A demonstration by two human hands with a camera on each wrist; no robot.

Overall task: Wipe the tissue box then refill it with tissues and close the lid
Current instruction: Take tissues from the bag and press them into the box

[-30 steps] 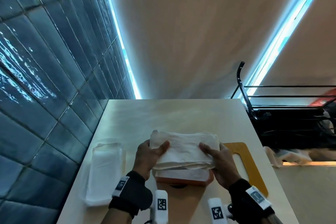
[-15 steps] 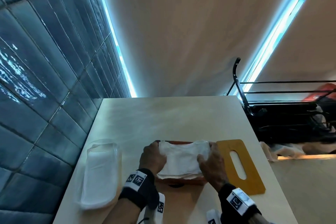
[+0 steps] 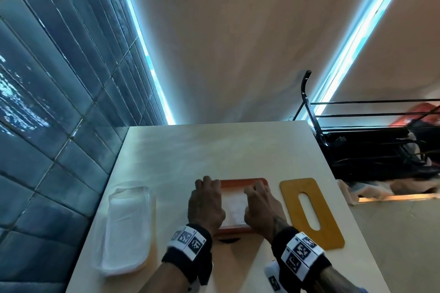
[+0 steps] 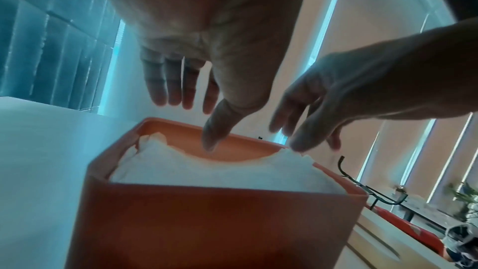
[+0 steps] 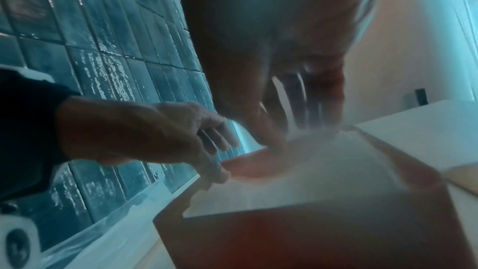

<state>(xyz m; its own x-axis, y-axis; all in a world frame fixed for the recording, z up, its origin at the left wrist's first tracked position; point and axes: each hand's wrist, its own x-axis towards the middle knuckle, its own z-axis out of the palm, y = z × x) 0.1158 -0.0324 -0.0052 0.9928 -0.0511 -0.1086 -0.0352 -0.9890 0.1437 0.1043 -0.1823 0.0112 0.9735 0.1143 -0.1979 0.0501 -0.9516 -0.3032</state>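
Note:
The orange tissue box (image 3: 241,181) stands lidless near the table's front edge, with a white tissue stack (image 3: 234,209) lying inside it. My left hand (image 3: 206,194) is over the box's left half and my right hand (image 3: 258,195) over its right half. In the left wrist view the tissues (image 4: 220,173) sit a little above the box (image 4: 214,226) rim. There my left hand (image 4: 194,124) hangs relaxed with its thumb pointing down at the stack. The right hand (image 4: 302,136) touches the stack's far right corner. The right wrist view is blurred.
The ochre lid (image 3: 312,211) with a long slot lies flat just right of the box. A clear plastic pack of tissues (image 3: 128,226) lies at the left by the blue tiled wall (image 3: 47,126). A black wire rack (image 3: 371,140) stands past the table's right edge.
The tissue stack, held above the box by its ends a second ago, has gone down into the box. Both hands have let go of the ends and moved on top of it.

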